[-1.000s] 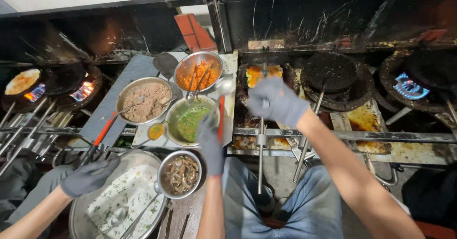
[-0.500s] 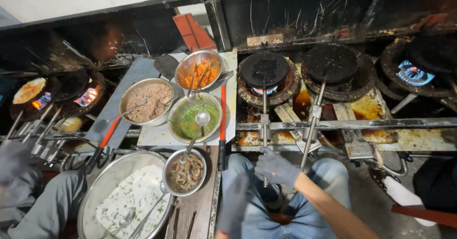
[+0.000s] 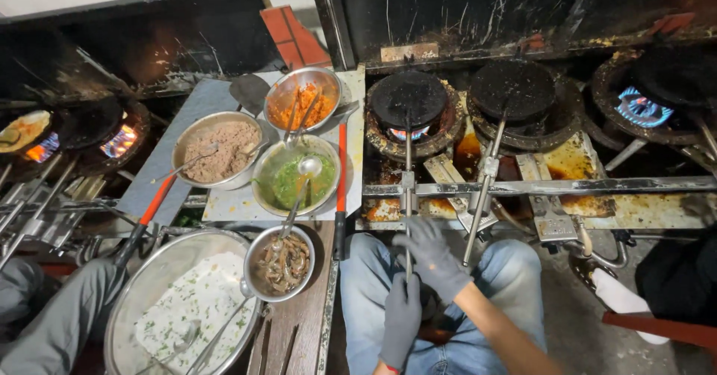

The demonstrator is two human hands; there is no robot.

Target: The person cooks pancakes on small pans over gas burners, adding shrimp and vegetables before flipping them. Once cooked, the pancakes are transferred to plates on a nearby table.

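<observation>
Nearest, over the lap in blue jeans [image 3: 515,285]: 2 grey-gloved hands, close together. Left hand [image 3: 401,317], fingers pointing up and loosely curled, lies just below the lower end of the long metal handle [image 3: 408,196]; whether it grips that end cannot be told. Right hand [image 3: 435,259], fingers bent and spread, sits just beside the same handle on its right, seemingly touching it, and between that handle and a 2nd, slanted metal handle [image 3: 484,188]; a firm grasp is not clear. The 1st handle runs straight up from the hands, across the steel rail [image 3: 538,187], to the blackened round pan [image 3: 408,100], which sits on a burner with a small flame visible beneath, well above both hands. The 2nd handle leads to another blackened round pan [image 3: 520,89] to its right. To the left of the hands, near: a wide steel basin of white batter flecked with green [image 3: 183,308], and a small bowl of brownish cooked pieces [image 3: 282,261] with a spoon in it, on a wooden board [image 3: 299,323]. Farther: a bowl of green sauce [image 3: 296,177] with a ladle, a bowl of brown minced filling [image 3: 216,151], a bowl of orange shreds [image 3: 302,100]. Far right: a burner with blue flame [image 3: 641,106]. Far left: 2 lit burners [image 3: 119,140].
</observation>
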